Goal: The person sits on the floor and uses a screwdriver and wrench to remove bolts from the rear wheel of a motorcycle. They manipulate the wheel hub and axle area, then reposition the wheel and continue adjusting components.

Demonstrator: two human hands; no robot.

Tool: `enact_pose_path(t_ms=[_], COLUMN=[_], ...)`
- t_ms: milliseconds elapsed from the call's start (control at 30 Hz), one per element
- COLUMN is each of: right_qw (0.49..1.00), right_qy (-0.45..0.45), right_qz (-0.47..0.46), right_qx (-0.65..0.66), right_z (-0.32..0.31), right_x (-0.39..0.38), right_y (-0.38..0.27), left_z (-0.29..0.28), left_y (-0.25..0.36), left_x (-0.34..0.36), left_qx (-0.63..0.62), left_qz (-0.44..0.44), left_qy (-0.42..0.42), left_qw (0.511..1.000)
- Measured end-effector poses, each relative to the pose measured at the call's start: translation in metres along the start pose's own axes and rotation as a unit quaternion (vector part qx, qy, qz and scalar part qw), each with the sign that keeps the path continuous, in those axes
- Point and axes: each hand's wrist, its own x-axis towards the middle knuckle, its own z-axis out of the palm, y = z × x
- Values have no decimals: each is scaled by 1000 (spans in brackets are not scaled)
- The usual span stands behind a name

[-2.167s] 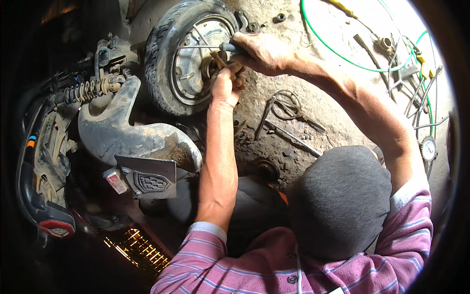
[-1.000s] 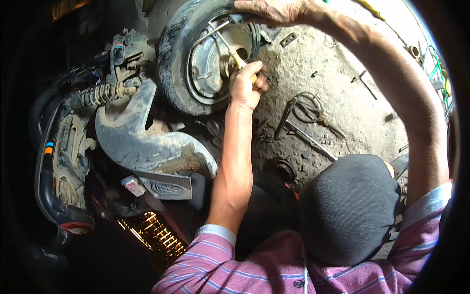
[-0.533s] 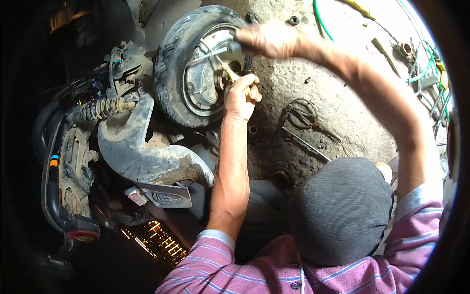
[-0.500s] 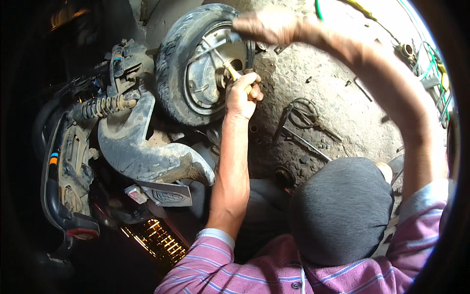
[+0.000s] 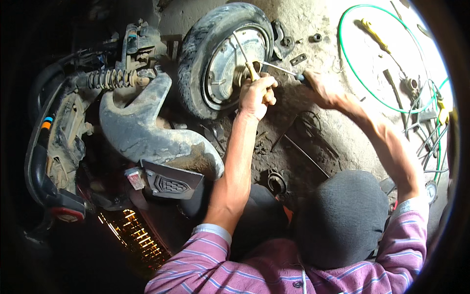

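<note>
A dirty scooter wheel [image 5: 195,73] with a metal hub [image 5: 226,63] lies at the top centre. My left hand [image 5: 257,94] grips a yellow-handled screwdriver [image 5: 251,68], whose shaft reaches up across the hub to the upper rim, near the inner edge of the tyre. My right hand [image 5: 320,90] is closed round the dark handle of a second screwdriver [image 5: 279,67], to the right of the wheel, with its shaft extending left into the hub area. The tip of that shaft is too small to make out. The left hand's fingers partly hide the hub centre.
A scooter's rear end with shock spring [image 5: 110,80], mudguard [image 5: 137,127] and plate [image 5: 171,181] fills the left. A green hose [image 5: 341,44], yellow tool [image 5: 374,36], rods, small parts and a gauge [image 5: 430,191] lie rightward on rough floor [image 5: 352,142]. A capped head [image 5: 342,220] fills the lower right.
My right hand has moved down and to the right from the wheel's top, bringing its screwdriver lower. My left hand still grips the yellow handle, slightly further right in the picture.
</note>
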Motion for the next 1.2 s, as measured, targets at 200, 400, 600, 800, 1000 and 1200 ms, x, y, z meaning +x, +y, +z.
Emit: enact_pose_path(t_ms=[200, 400, 600, 800, 1000, 1200], right_qw=[975, 993, 991, 962, 929, 912], right_qy=[-33, -5, 20, 50, -12, -31], right_qz=[104, -21, -133, -230, -235, -234], right_qx=[196, 119, 22, -138, -285, -335], right_z=[-49, -110, -131, -147, -167, -172], right_x=[-50, -35, 6, 33, 52, 63], right_y=[-70, -143, -183, -212, -235, -254], left_z=[5, 4, 3, 9, 12, 15], left_y=[-3, -10, -25, -23, -21, -26], left_x=[-1, 4, 9, 3, 3, 7], left_qx=[40, 1, -28, -42, -25, -19], left_qz=[20, 12, 72, 132, 83, 103], left_qy=[55, 30, 46, 45, 55, 55], left_qw=[997, 999, 996, 989, 995, 993])
